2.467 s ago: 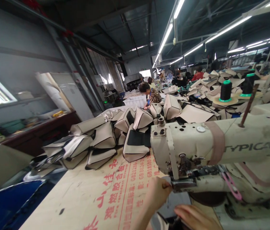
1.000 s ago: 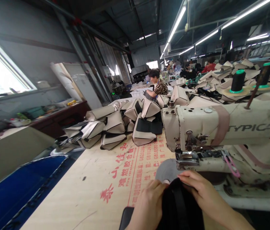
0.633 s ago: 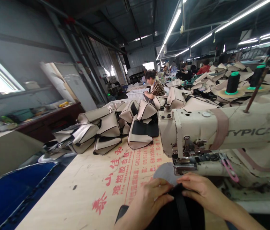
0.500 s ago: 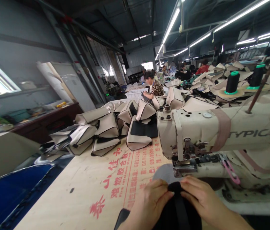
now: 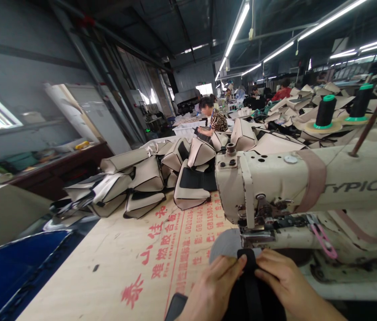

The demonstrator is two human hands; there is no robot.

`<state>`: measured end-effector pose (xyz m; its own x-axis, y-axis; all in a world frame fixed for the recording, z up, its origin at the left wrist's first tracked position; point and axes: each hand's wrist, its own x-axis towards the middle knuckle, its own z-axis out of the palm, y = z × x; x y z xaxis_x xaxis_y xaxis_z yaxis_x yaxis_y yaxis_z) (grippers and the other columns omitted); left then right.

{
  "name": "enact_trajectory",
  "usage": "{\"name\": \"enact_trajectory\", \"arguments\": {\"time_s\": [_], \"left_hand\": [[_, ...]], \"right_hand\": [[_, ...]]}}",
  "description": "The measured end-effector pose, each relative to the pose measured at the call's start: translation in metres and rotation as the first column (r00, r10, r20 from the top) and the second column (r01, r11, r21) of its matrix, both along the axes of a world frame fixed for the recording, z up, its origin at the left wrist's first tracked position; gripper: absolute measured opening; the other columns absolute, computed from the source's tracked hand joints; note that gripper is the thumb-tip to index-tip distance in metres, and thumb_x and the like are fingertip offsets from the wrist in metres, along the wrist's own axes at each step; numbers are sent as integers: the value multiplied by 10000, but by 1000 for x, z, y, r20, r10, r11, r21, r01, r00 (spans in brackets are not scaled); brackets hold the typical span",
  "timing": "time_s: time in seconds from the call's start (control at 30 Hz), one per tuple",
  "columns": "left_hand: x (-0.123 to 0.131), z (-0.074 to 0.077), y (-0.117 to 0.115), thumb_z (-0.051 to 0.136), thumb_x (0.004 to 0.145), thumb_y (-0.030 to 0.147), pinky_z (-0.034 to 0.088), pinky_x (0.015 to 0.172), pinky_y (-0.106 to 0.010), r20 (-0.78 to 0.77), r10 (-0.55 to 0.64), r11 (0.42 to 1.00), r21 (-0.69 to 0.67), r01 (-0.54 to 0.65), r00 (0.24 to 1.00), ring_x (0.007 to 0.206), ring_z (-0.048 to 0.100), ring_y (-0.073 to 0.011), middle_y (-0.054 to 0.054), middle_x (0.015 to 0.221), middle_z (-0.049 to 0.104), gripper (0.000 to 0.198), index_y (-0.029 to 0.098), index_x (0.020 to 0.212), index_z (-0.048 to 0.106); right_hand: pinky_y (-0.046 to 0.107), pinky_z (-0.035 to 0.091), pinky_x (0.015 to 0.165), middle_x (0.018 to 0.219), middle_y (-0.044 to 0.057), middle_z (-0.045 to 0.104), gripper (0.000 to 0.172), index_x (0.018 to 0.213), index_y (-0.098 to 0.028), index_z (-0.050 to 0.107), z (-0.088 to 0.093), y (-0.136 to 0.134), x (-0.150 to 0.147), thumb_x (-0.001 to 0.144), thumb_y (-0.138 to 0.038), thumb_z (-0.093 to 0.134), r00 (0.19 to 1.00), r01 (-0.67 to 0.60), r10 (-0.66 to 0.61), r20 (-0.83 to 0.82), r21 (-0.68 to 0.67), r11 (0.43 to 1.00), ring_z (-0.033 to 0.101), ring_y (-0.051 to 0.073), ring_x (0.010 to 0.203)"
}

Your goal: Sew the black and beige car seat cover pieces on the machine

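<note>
matt cloth-like black piece [image 5: 250, 294], plywood tabletop [image 5: 104, 249], chipped-paint machine [image 5: 275, 178]

Sewing workshop around me: sewing machine [image 5: 275, 187], thread cones [image 5: 326, 111] behind it, black-edged beige pieces [image 5: 146, 173] heaped beside it, workers [image 5: 219, 121] beyond, tube lights [image 5: 238, 26] high above it.

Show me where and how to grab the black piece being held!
Probably pinch the black piece by its far tab, from left and right, where the left hand and right hand are: the tab is narrow, with a side facing each.
</note>
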<state>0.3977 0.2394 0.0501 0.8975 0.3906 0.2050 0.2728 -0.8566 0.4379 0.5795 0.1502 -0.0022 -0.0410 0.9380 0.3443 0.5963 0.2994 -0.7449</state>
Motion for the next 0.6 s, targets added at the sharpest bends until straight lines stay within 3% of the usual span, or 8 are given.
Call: {"name": "enact_trajectory", "arguments": {"time_s": [0.2,0.3,0.37,0.43,0.53,0.6], "left_hand": [[9,18,-4,327,887,85,435,914,-269,-112,10,996,-89,-20,994,1027,504,-152,-50,1102,549,324,199,1116,525],[13,23,-4,341,866,58,428,917,-270,-123,9,989,-146,-27,992,1018,500,-157,-42,1073,558,311,192,1067,536],[14,24,-3,345,858,49,430,907,-269,-127,11,983,-181,-34,992,1007,503,-157,-37,1063,559,316,202,1060,534],[15,25,-2,346,852,44,424,908,-271,-128,16,978,-203,-42,992,1010,501,-159,-37,1066,555,321,211,1054,531],[15,22,-2,342,857,59,413,909,-283,-126,11,976,-216,-39,992,1021,497,-168,-46,1067,555,306,210,1034,539],[14,17,-2,353,867,85,420,883,-274,-104,45,967,-245,-69,994,988,519,-160,-46,1032,572,266,203,1008,545]], "right_hand": [[284,428,687,791,29,550,195,800,-171,540,-4,1,0,924,-221,399,996,30,-30,87,-4,1000,517,170,780],[265,450,725,838,21,584,146,875,-193,570,-7,1,3,915,-234,435,997,21,-22,75,21,1000,540,163,816],[250,466,743,878,20,596,119,940,-207,574,-8,1,5,898,-269,481,995,80,-83,50,55,995,559,157,822],[259,470,790,968,40,584,184,1055,-212,543,-7,0,6,892,-277,486,990,118,-124,73,77,990,561,167,874],[294,457,844,1039,63,549,251,1148,-217,494,0,0,7,918,-202,394,979,21,-34,203,65,998,535,184,948],[309,458,836,998,62,551,247,1092,-213,521,4,1,7,922,-161,350,966,-26,11,259,53,998,532,189,929]]}}
